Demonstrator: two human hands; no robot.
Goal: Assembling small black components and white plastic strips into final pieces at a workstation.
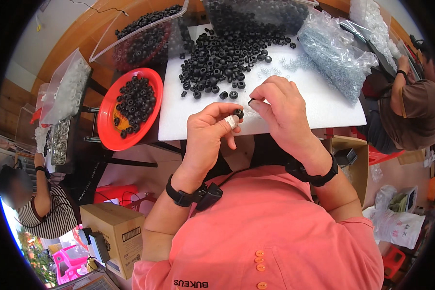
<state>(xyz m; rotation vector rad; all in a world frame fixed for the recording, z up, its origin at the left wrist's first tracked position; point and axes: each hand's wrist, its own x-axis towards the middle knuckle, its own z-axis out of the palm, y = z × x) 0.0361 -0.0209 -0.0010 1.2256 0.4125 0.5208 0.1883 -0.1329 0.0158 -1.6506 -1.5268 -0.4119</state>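
Note:
My left hand (204,131) holds a small round black plastic part with a hole (239,113) between its thumb and forefinger, above the near edge of a white foam board (188,121). White tape (231,121) wraps the thumb tip. To its right, my right hand (286,113) pinches a small dark piece (251,102), mostly covered by the fingertips. The two held pieces are apart. Just beyond my hands, a large heap of similar black parts (217,63) spreads over the board, a few lying loose at its near side.
A red bowl (154,79) of finished-looking black parts stands left. Clear bins (130,53) line the back. On the right lies a plastic bag of small metal springs (336,67), some spilled beside it. Co-workers sit at left (46,208) and right (413,111); a cardboard box (113,232) stands lower left.

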